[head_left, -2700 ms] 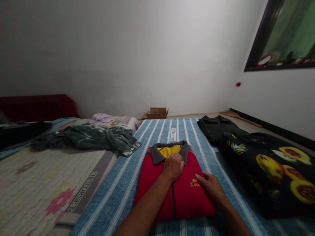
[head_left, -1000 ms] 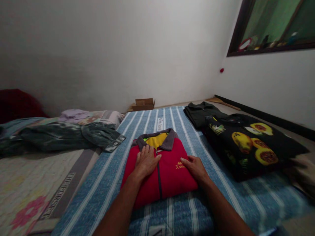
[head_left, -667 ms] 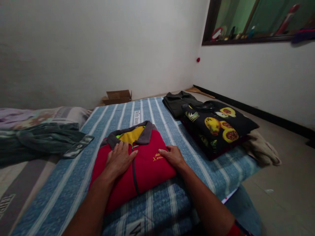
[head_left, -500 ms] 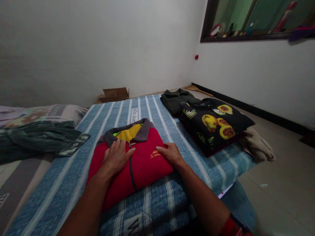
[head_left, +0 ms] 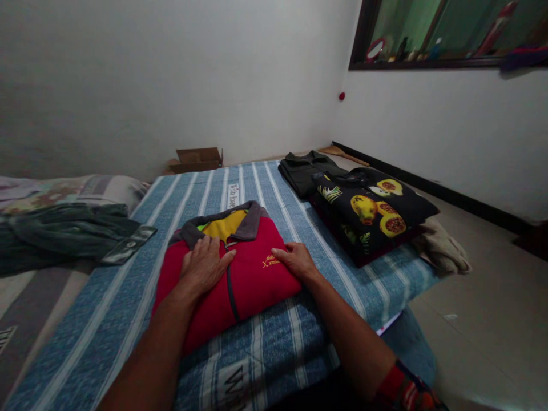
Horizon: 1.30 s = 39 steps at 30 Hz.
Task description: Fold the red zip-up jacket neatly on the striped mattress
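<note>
A folded red jacket [head_left: 257, 279] with a grey collar, yellow lining and dark zip lies front up on the blue striped bed cover [head_left: 338, 279]. Flat on its left chest area, just below the collar, rests my left hand [head_left: 206, 266], fingers stretched out. My right hand [head_left: 297, 261] lies against the jacket's right edge, its thumb on top beside the yellow lettering. Its other fingers extend over the side and are partly hidden. Neither hand grips the cloth as far as I can see.
Right of the jacket sits a stack of folded clothes topped by a black fruit-print shirt [head_left: 377, 208], with a dark folded garment [head_left: 310, 170] behind. Dark green trousers or a similar garment [head_left: 68, 237] lie at left. A cardboard box [head_left: 197, 160] stands by the wall.
The view has shifted slightly, so the bed and clothes sit a little higher in the picture. Both hands stay in the same places on the jacket.
</note>
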Motion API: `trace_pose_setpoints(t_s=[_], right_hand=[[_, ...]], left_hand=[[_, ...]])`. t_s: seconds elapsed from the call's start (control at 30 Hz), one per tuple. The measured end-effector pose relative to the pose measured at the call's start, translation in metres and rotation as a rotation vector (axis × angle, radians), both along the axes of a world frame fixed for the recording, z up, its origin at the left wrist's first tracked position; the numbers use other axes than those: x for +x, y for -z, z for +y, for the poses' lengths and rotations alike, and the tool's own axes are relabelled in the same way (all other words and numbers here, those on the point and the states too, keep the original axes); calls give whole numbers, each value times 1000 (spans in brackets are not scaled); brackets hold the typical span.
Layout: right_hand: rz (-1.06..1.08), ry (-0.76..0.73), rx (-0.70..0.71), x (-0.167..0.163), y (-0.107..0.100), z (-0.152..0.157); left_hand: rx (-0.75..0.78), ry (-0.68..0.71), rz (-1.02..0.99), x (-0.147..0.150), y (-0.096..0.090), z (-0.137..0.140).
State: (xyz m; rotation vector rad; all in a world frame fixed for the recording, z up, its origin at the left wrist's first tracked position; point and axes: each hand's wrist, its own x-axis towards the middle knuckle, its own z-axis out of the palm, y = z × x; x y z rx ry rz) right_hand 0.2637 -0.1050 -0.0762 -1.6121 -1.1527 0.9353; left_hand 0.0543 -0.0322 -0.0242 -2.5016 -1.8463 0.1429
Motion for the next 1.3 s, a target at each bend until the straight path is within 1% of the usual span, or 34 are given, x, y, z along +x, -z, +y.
trace_pose_setpoints(t_s=[0.23,0.53,0.7,0.87,1.07,1.3], right_hand=[[1,8,-1,0,4,2],[9,12,-8,0,2,0],[23,10,-12,0,2,0],[26,8,-7,0,3,1],[24,6,-10,1,5,1],[21,2,-7,1,8,2]], left_hand=[[15,-17,-34,-1,4,0],[-4,-13,-51,1,-2,-4],[0,-34,-70,2,-1,-4],[-30,-48,-58,2,-1,-4],[-9,-33,-34,1,1,-2],[-35,-50,-51,2,0,-2]])
